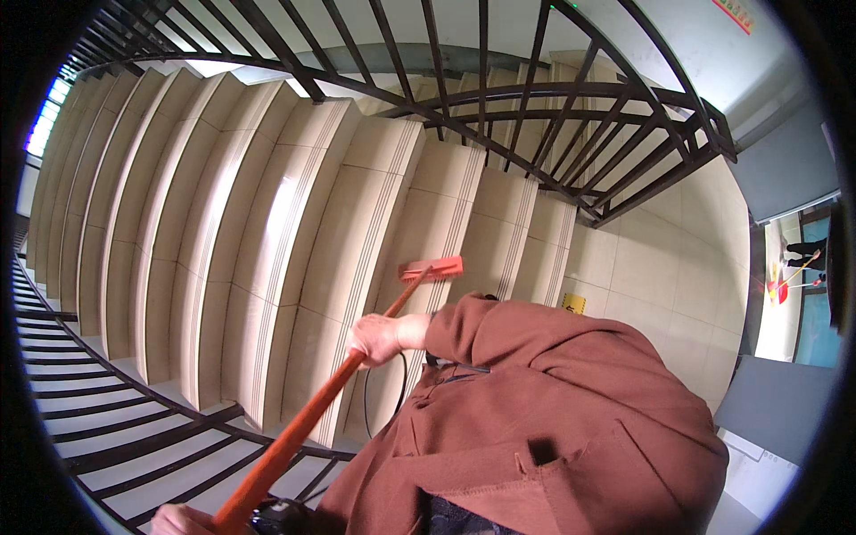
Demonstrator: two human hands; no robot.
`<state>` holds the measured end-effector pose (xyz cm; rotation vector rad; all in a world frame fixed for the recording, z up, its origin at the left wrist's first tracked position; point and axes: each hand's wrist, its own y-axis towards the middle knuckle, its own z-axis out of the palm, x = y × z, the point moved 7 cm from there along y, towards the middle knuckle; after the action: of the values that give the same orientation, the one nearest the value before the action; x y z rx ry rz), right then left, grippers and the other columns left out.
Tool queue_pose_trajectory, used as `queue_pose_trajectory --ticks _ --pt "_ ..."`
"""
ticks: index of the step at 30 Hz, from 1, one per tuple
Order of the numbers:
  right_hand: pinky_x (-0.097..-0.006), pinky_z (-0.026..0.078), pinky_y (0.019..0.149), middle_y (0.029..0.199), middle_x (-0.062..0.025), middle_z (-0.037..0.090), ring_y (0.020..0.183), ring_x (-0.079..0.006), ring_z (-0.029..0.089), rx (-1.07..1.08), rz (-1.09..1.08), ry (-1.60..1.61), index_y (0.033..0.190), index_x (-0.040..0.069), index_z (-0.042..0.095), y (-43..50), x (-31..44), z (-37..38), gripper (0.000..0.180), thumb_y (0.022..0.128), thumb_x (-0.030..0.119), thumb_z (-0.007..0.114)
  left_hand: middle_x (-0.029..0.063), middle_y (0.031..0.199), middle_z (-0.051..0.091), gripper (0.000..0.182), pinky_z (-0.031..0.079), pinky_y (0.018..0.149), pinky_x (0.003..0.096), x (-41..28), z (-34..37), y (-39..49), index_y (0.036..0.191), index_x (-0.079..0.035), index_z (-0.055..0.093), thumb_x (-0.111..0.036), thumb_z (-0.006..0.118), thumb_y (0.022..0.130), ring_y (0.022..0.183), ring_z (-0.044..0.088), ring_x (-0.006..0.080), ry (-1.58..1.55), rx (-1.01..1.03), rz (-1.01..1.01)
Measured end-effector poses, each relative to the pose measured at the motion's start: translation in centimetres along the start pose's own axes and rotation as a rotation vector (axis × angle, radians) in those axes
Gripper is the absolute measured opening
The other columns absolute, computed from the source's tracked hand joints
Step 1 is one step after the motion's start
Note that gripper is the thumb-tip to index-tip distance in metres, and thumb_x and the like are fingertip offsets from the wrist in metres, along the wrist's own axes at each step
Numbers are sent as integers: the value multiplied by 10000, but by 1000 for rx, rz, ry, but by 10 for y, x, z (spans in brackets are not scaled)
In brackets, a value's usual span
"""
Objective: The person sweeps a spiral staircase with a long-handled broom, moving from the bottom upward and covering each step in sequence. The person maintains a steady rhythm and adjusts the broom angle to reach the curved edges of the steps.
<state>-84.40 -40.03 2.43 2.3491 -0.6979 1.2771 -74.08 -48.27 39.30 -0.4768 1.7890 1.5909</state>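
Observation:
A long-handled push broom with an orange handle (291, 445) slants up from the lower left. Its pinkish-red head (431, 269), with short bristles along the edge, rests on the tiled stairs (428, 221) near the grooved nosing of a step. Partway along the handle, my right hand (381, 339) has its fingers wrapped around it. My left hand (180, 521) grips the upper end of the handle at the bottom edge of the picture, partly cut off. A brown sleeve (495, 328) covers my right arm.
Dark metal railings (435, 114) bound the stairs on both sides. A tiled landing (649, 267) with a yellow floor sticker (574, 304) lies to the right. Through a doorway, another person (806, 255) appears beside a yellow pole. A black cable (403, 388) hangs near my jacket.

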Motion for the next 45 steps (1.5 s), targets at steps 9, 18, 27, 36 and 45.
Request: queue_pose_trajectory --ticks 9,18,27,36,45 --pt "-456 476 577 629 -119 587 667 -347 601 -199 195 -335 630 121 565 -17 -109 -52 130 626 244 606 33 453 444 241 298 401 274 65 24 -37 576 -86 425 -115 570 767 374 398 135 102 -198 -259" --pt "-440 482 615 678 -102 598 708 -323 610 -60 159 -296 675 111 571 -5 -63 9 232 625 306 687 -31 446 446 217 303 366 241 16 8 -20 545 -138 406 -114 527 723 359 394 81 -114 -24 26" --pt "-426 489 662 687 -100 623 715 -309 622 -158 236 -299 722 140 636 -30 -65 -36 153 628 258 661 -51 416 402 309 255 333 229 8 -2 -26 502 -155 404 -99 482 796 326 344 65 -309 -5 36" --pt "-445 436 762 719 -70 614 795 -259 602 -560 331 -521 692 157 614 -45 -162 -149 131 632 257 673 47 584 475 241 412 802 437 165 48 -44 550 -44 455 -130 616 708 613 535 227 62 202 -411" --pt "-403 508 682 756 -101 633 775 -286 630 -192 198 -397 737 135 642 -4 -65 -72 162 618 234 687 -13 409 397 328 308 341 212 65 34 -9 497 -99 329 -11 524 746 332 377 90 70 -3 9"
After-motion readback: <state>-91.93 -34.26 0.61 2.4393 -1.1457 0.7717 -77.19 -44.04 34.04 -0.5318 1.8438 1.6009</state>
